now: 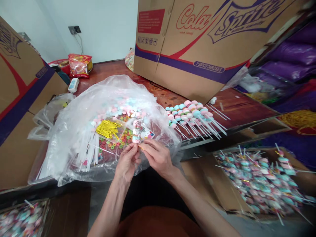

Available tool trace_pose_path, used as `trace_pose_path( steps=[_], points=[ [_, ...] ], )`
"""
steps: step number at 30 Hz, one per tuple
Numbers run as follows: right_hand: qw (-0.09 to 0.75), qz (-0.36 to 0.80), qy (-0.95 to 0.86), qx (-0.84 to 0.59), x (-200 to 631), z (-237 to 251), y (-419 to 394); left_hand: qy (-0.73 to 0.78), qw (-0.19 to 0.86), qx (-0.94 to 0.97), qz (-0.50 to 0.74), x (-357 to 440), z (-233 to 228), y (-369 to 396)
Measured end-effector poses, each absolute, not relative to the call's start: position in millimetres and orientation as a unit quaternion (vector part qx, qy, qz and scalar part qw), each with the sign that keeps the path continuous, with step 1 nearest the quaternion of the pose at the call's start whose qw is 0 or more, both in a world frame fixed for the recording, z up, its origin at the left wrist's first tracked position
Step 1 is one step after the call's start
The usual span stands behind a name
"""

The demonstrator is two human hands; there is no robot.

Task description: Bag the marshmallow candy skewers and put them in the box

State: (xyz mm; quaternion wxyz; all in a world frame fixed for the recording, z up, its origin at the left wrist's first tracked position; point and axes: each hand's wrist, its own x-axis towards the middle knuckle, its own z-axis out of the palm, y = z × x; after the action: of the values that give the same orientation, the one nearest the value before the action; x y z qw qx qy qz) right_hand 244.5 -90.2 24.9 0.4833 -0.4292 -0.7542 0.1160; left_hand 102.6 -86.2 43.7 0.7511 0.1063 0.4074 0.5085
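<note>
Over the plastic-covered tray, a wrapped marshmallow stick [137,130] stands upright between my hands. My left hand [127,161] pinches its lower end, where the wrapper gathers. Beside it, the fingertips of my right hand [158,156] are closed on a thin gold twist tie [142,148] at the same spot. Behind my hands lies a bundle of yellow twist ties [108,129]. Ring-shaped candies [127,136] in red, green and orange surround the bundle. White sticks [87,153] lie at the left, and loose pink and blue marshmallows [120,108] sit farther back under the plastic sheet [66,131].
Unwrapped marshmallow skewers [191,113] are piled on the table at right. An open carton [207,184] of wrapped sticks stands low at right, another box [44,214] at lower left. Large cartons [192,59] rise behind and at left. A red snack packet [79,65] lies near the wall.
</note>
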Motion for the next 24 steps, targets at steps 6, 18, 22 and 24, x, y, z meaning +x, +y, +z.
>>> trace_pose_path(
  steps=[6, 18, 22, 24],
  points=[
    [0.464, 0.061, -0.759, -0.452, 250.2, 25.1, -94.2, 0.377, 0.764, 0.118, 0.510, 126.4, 38.1, -96.2],
    [0.567, 0.260, -0.573, -0.531, 284.3, 76.4, -131.3, 0.457, 0.658, 0.390, 0.454, 137.0, 45.4, -96.5],
    [0.567, 0.233, -0.559, -0.559, 305.1, 71.0, -151.7, 0.475, 0.700, 0.404, 0.350, 164.6, 34.4, -102.6],
    [0.582, 0.300, -0.485, -0.580, 314.9, 61.0, -167.2, 0.470, 0.711, 0.410, 0.326, 184.1, 28.2, -109.6]
  ],
)
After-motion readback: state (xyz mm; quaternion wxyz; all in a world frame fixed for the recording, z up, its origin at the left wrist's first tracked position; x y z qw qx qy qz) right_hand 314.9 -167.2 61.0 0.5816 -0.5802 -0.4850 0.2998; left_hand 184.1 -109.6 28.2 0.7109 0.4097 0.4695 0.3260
